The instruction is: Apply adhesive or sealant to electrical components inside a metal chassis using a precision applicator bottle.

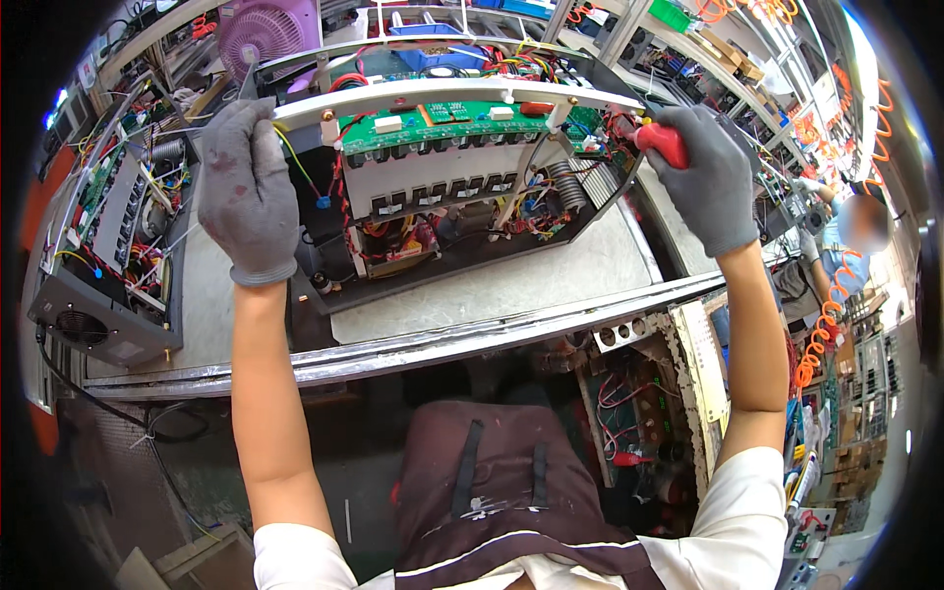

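Note:
A dark metal chassis stands on the bench, its inside exposed: green circuit boards, rows of black components, coils and wiring. Along its top runs a light metal bar. My left hand, in a stained grey glove, is closed around the bar's left end; its fingertips are partly hidden. At the chassis's right end, my gloved right hand grips the red handle of what looks like a screwdriver. Its tip is hard to make out among the wires there.
Another opened unit stands on the left of the bench. Behind are a purple fan and a further chassis with wiring. The bench's metal front edge crosses before me. Orange coiled hoses hang at the right, near a co-worker.

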The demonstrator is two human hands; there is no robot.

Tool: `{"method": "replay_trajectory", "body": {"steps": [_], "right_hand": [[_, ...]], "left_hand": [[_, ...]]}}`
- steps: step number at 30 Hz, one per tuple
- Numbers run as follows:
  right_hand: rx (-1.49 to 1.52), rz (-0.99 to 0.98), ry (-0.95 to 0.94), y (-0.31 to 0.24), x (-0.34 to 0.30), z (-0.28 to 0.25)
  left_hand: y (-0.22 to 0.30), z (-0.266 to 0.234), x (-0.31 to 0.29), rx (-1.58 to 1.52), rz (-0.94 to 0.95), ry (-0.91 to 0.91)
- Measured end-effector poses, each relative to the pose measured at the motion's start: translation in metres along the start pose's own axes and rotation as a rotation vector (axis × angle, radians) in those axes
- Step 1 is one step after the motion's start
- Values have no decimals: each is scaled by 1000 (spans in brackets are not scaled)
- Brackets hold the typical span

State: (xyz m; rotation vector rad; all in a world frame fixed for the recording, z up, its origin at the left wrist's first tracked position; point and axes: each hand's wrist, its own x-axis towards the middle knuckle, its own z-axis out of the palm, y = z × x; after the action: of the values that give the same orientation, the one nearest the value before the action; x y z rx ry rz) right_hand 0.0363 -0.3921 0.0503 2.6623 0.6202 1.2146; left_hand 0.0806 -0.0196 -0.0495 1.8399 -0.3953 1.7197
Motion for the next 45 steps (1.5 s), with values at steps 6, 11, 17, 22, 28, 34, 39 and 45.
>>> {"method": "replay_trajectory", "body": {"steps": [6, 11, 17, 22, 28, 34, 39, 45], "right_hand": [[24, -35, 134, -6, -23, 2], [-81, -48, 150, -12, -42, 9], [168, 195, 313, -4, -70, 18], [1007, 1092, 621, 8, -130, 18], [2214, 1292, 819, 26, -228, 35], [2512, 1186, 952, 15, -266, 30], [2532, 1112, 912, 15, -288, 11], [2110, 1284, 366, 44, -313, -17]], "left_hand": [[3, -2, 1, 55, 9, 12], [6, 0, 1, 48, -2, 8], [5, 0, 0, 27, -7, -1], [8, 3, 1, 4, 9, -11], [5, 0, 0, 53, 2, -53], [5, -2, 0, 51, 15, -76], [11, 12, -6, 104, 17, -105], [-30, -21, -4, 244, 146, -186]]}}
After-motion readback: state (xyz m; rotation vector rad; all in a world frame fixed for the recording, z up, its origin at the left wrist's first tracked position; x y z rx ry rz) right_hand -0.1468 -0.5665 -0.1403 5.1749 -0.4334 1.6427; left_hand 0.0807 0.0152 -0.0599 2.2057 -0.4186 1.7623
